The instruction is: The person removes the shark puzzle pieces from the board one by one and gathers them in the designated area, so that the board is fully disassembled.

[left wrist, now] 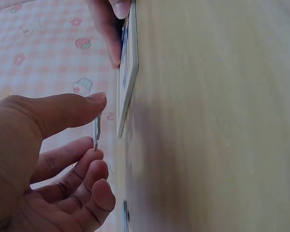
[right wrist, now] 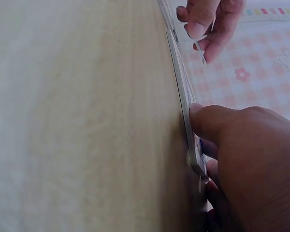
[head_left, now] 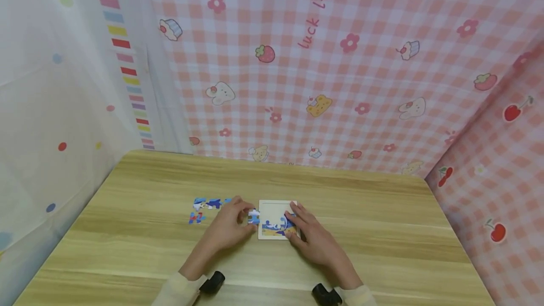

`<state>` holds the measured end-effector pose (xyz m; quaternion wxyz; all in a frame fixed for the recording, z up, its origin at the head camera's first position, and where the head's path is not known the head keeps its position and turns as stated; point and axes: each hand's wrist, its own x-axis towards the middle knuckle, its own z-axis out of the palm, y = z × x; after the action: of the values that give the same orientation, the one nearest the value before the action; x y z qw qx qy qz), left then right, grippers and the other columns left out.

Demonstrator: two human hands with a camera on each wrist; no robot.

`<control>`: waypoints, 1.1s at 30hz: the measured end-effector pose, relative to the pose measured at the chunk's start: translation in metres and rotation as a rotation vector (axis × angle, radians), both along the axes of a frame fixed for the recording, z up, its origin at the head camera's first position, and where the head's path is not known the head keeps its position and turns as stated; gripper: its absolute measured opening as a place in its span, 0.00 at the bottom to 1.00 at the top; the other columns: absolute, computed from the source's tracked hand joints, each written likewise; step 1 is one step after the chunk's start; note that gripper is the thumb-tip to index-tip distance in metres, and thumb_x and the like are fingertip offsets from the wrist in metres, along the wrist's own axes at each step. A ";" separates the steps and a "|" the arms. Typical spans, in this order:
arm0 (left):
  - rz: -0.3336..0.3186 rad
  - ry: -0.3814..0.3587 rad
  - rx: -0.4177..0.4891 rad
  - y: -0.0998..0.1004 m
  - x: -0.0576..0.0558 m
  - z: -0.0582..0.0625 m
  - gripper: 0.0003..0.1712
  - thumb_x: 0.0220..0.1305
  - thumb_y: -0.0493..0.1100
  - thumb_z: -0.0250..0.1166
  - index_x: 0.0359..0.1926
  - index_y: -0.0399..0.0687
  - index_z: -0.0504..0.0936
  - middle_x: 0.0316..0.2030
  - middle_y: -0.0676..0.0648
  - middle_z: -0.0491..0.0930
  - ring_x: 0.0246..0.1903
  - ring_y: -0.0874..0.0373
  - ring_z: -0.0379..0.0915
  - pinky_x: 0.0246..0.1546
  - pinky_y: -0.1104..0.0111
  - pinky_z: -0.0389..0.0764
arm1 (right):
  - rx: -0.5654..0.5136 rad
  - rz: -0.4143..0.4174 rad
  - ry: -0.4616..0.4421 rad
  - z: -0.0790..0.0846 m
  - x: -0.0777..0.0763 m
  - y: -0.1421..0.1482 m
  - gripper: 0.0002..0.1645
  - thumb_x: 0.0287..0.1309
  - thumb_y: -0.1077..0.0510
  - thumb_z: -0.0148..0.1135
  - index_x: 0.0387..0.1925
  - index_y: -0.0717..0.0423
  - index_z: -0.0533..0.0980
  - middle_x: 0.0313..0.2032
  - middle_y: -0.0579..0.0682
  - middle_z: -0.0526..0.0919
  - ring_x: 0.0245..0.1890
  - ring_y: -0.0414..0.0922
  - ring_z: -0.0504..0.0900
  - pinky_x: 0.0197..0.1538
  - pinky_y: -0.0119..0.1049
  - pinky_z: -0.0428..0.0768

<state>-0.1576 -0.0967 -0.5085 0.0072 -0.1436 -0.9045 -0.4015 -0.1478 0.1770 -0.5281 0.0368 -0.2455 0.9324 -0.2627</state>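
Pinches puzzle piece (head_left: 254, 216) in left hand (head_left: 231, 222), at 9 o'clock of tray (head_left: 272, 208); rests right hand (head_left: 316, 238), unclenched, on 3 o'clock side. Note loose pieces (head_left: 214, 203) at left hand's 10 o'clock.

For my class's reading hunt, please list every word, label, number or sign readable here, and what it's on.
"luck life": pink lettering on the checked cloth.
Too small and blurred to read: a pink mark on that cloth, left wrist view.
Puzzle pieces and puzzle tray: no readable text.
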 end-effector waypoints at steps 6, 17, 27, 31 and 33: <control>0.027 -0.007 -0.023 -0.015 0.003 0.000 0.25 0.52 0.41 0.80 0.52 0.41 0.85 0.33 0.50 0.72 0.32 0.58 0.66 0.31 0.72 0.67 | -0.002 -0.006 -0.003 0.001 0.001 0.000 0.34 0.73 0.46 0.58 0.75 0.51 0.66 0.81 0.51 0.55 0.81 0.55 0.51 0.76 0.60 0.61; 0.046 0.011 -0.072 -0.045 0.005 0.000 0.26 0.54 0.41 0.78 0.54 0.40 0.85 0.34 0.49 0.72 0.33 0.57 0.66 0.33 0.70 0.66 | 0.000 -0.009 0.000 -0.001 0.000 -0.001 0.34 0.73 0.45 0.57 0.75 0.50 0.66 0.81 0.50 0.55 0.81 0.54 0.51 0.76 0.60 0.62; 0.057 0.037 -0.086 -0.069 0.004 -0.003 0.27 0.54 0.40 0.78 0.55 0.38 0.85 0.32 0.48 0.70 0.31 0.57 0.65 0.30 0.71 0.65 | 0.001 -0.014 0.002 0.000 0.001 -0.001 0.34 0.73 0.45 0.58 0.75 0.50 0.66 0.81 0.49 0.55 0.81 0.54 0.51 0.76 0.59 0.61; 0.067 0.036 -0.086 -0.076 0.005 -0.003 0.26 0.54 0.39 0.78 0.55 0.37 0.85 0.32 0.48 0.71 0.31 0.57 0.65 0.30 0.71 0.65 | -0.002 -0.015 -0.002 -0.001 0.001 -0.001 0.34 0.73 0.45 0.58 0.76 0.49 0.66 0.81 0.49 0.55 0.81 0.54 0.51 0.76 0.59 0.61; 0.074 0.040 -0.095 -0.080 0.005 -0.002 0.26 0.54 0.39 0.77 0.54 0.36 0.84 0.33 0.48 0.72 0.32 0.57 0.65 0.31 0.70 0.67 | -0.002 -0.015 -0.001 -0.001 0.001 -0.001 0.35 0.73 0.45 0.58 0.76 0.49 0.66 0.81 0.49 0.55 0.81 0.54 0.52 0.76 0.59 0.61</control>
<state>-0.1526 -0.1762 -0.5108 0.0332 -0.1184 -0.9270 -0.3544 -0.1467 0.1758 -0.5296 0.0352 -0.2381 0.9341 -0.2638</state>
